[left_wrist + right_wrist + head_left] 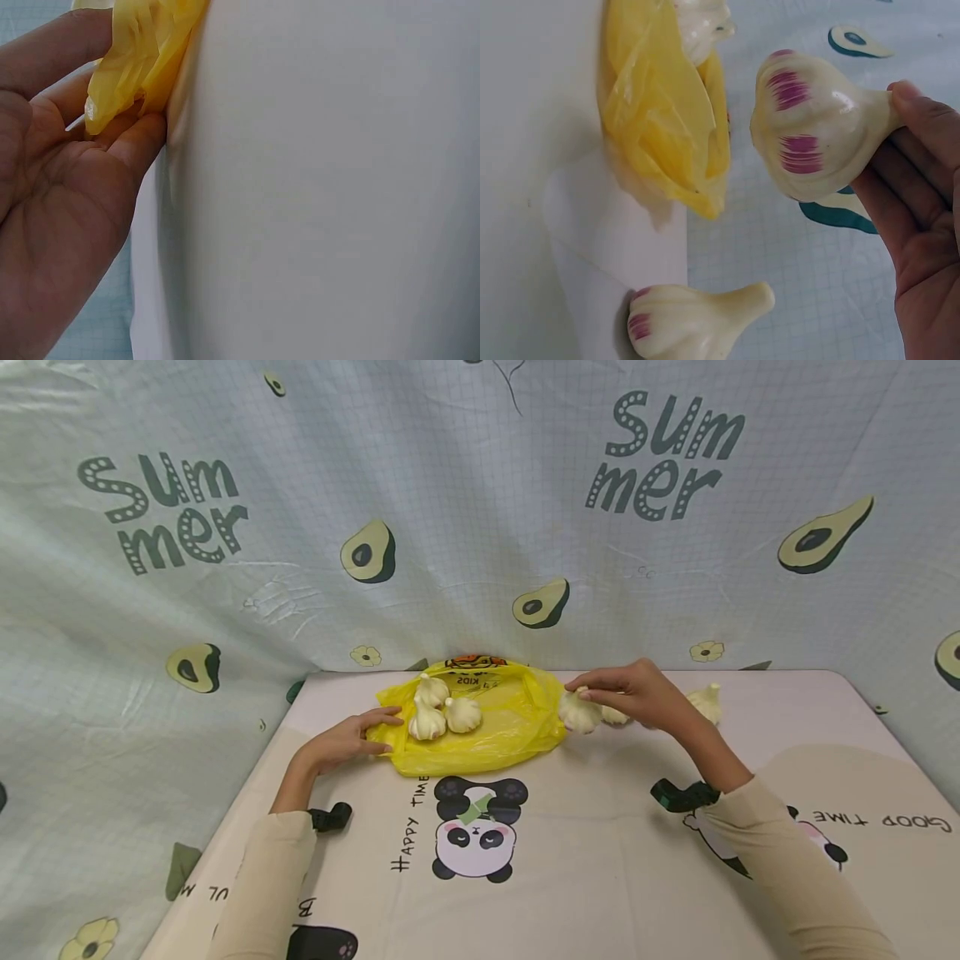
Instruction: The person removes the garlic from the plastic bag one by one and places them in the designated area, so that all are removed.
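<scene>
The person wears a cream long-sleeved top; both sleeves enter from the bottom of the head view, the left sleeve at lower left, the right sleeve at lower right. Each ends just short of the wrist, where a black strap with a small dark mount sits: 1 on the left, 1 on the right. Both hands are bare, without rings or gloves.

Bright even light, soft shadows, fisheye edges.
</scene>
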Action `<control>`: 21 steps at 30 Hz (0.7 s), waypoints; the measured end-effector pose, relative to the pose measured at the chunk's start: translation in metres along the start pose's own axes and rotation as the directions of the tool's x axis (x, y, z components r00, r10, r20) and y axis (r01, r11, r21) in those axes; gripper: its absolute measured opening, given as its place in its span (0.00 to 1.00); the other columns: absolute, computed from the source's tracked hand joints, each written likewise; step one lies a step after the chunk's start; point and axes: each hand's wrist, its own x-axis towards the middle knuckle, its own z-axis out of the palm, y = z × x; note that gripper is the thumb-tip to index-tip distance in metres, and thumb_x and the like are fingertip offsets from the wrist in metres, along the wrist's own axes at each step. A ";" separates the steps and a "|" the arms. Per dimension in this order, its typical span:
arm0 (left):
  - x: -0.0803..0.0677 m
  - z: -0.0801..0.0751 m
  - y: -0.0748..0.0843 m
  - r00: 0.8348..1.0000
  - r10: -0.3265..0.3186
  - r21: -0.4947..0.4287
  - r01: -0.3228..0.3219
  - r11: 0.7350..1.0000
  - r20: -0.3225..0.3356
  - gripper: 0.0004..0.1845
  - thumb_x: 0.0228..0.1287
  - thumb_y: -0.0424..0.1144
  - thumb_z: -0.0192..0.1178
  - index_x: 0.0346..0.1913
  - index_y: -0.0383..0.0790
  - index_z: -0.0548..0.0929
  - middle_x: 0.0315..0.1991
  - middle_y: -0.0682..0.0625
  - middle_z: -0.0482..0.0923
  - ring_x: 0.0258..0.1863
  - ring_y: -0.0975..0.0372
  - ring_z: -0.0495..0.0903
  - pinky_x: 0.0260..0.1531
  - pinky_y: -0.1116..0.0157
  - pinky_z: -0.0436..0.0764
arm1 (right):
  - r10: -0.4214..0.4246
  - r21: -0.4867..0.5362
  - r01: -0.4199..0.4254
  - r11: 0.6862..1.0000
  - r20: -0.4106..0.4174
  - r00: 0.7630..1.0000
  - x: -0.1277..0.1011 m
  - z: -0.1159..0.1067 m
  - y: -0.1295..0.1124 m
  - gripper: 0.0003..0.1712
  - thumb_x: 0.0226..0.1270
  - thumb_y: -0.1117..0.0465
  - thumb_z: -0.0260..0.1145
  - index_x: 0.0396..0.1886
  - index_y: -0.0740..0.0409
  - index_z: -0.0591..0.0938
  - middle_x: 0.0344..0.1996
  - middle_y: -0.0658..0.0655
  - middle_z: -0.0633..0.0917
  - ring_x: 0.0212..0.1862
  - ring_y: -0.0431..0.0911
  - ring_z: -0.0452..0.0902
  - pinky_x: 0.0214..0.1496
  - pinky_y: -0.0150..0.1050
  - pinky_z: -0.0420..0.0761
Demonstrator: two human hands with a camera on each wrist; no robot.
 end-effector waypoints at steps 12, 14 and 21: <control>0.000 0.000 -0.001 1.000 -0.009 0.000 0.009 1.000 -0.001 0.28 0.66 0.32 0.64 0.69 0.32 0.74 0.81 0.41 0.52 0.80 0.41 0.39 0.75 0.37 0.41 | 0.002 -0.087 -0.001 0.996 0.013 1.000 -0.016 -0.003 0.004 0.16 0.67 0.69 0.70 0.51 0.50 0.90 0.42 0.47 0.91 0.19 0.31 0.58 0.19 0.31 0.62; 0.000 0.000 -0.001 1.000 -0.010 -0.003 0.010 1.000 -0.001 0.28 0.66 0.32 0.64 0.69 0.32 0.74 0.81 0.41 0.52 0.80 0.41 0.39 0.75 0.37 0.41 | 0.000 -0.095 0.000 0.995 0.009 1.000 -0.018 -0.004 0.004 0.16 0.67 0.69 0.70 0.51 0.51 0.90 0.42 0.47 0.91 0.19 0.30 0.55 0.18 0.32 0.61; 0.000 -0.001 -0.001 1.000 -0.012 -0.007 0.012 1.000 0.002 0.28 0.66 0.31 0.64 0.69 0.32 0.74 0.81 0.41 0.52 0.80 0.41 0.38 0.75 0.37 0.41 | 0.026 -0.085 -0.025 0.996 0.005 1.000 -0.026 -0.006 0.006 0.15 0.68 0.68 0.69 0.51 0.51 0.90 0.40 0.46 0.91 0.18 0.31 0.55 0.18 0.31 0.62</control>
